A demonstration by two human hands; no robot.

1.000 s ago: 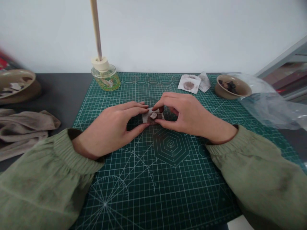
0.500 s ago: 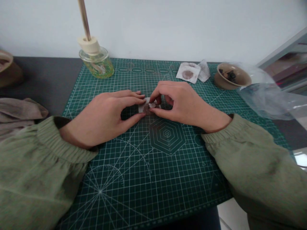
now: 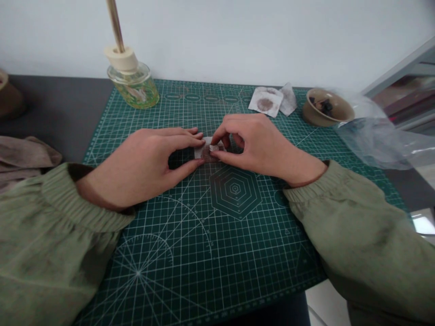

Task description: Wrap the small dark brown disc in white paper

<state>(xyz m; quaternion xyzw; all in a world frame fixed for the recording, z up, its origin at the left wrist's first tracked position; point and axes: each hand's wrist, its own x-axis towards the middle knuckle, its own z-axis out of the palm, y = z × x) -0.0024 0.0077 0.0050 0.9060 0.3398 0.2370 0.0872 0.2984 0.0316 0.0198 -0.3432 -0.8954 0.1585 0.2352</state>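
Note:
A small whitish square with a brown stain [image 3: 206,156], perhaps a thin paper sachet, lies flat on the green cutting mat [image 3: 234,253]. My left hand [image 3: 146,158] rests at its left side, fingers stretched and thumb apart, the tips touching its edge. Over its right part, my right hand [image 3: 253,140] pinches a small crumpled whitish piece [image 3: 214,148] between thumb and fingers. Whether that piece is a folded part of the square or separate cannot be told. My right fingers hide some of the square.
Two similar brown-stained sachets, one square [image 3: 265,102] and one partly behind it [image 3: 288,99], lie at the back. Right of them are a brown bowl [image 3: 312,115] with dark bits and a clear plastic bag [image 3: 374,140]. A reed diffuser [image 3: 136,88] and a cloth [image 3: 27,156] are leftward.
The view has shifted slightly. Both hands keep nearly the same pose at the stained square, my right fingers still pinching the crumpled piece.

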